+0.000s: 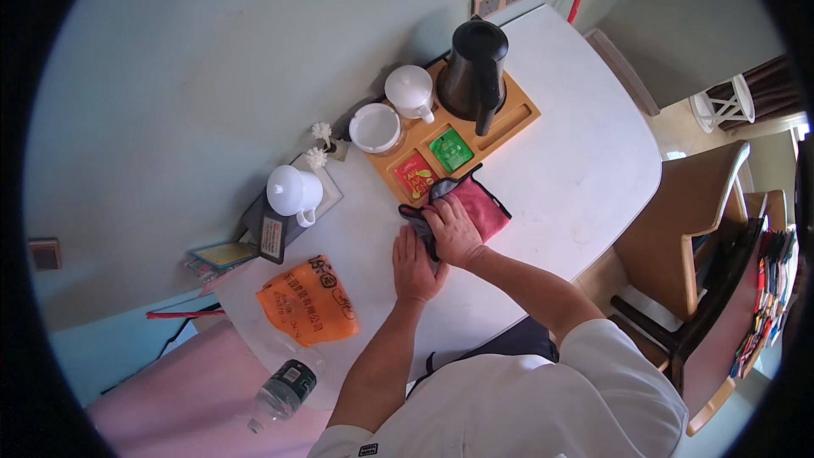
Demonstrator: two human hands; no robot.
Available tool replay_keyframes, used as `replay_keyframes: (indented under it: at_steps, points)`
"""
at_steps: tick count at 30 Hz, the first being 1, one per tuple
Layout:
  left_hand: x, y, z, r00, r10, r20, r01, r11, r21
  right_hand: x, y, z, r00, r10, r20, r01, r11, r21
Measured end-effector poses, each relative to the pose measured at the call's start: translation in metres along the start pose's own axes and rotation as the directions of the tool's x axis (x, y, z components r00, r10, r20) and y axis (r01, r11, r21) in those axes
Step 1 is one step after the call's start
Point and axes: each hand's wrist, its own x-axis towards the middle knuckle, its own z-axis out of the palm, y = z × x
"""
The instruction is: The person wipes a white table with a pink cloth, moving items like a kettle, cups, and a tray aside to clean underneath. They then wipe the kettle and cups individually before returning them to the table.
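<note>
A red and grey microfibre cloth (486, 210) with black edging lies folded on the white table (572, 159), against the front edge of the wooden tray (509, 140). My right hand (455, 232) is on the cloth, its fingers bent over the fold. Just left of it, my left hand (416, 267) lies flat on the table with its thumb by the cloth's grey edge. A red sachet (415, 176) and a green sachet (451, 149) sit in tray compartments beyond my fingers.
A black electric kettle (477, 70), lidded white cup (409, 90) and white ashtray (375, 128) stand on the tray. To the left are another lidded cup (294, 191), a reed diffuser (334, 149), an orange printed bag (308, 302) and a plastic bottle (286, 388). Chairs (674, 222) stand right.
</note>
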Motion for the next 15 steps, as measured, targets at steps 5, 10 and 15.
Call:
replay_keyframes:
  at_steps: [5,10,15]
  points:
    - [-0.0004,0.0009,-0.0031,1.000,-0.007,-0.007,0.007,1.000,-0.013,-0.0014,0.0001,0.0017,0.999,0.029,-0.033,-0.027,0.998,0.064]
    - [-0.0006,0.0023,-0.0029,1.000,-0.001,-0.014,0.001,1.000,0.000,0.0004,-0.0065,-0.0055,0.982,0.081,-0.169,-0.066,0.993,0.094]
    - [0.0004,0.0014,-0.0002,1.000,0.005,-0.017,-0.004,1.000,0.016,-0.0014,-0.0072,-0.0058,0.970,0.141,-0.199,-0.125,0.988,0.094]
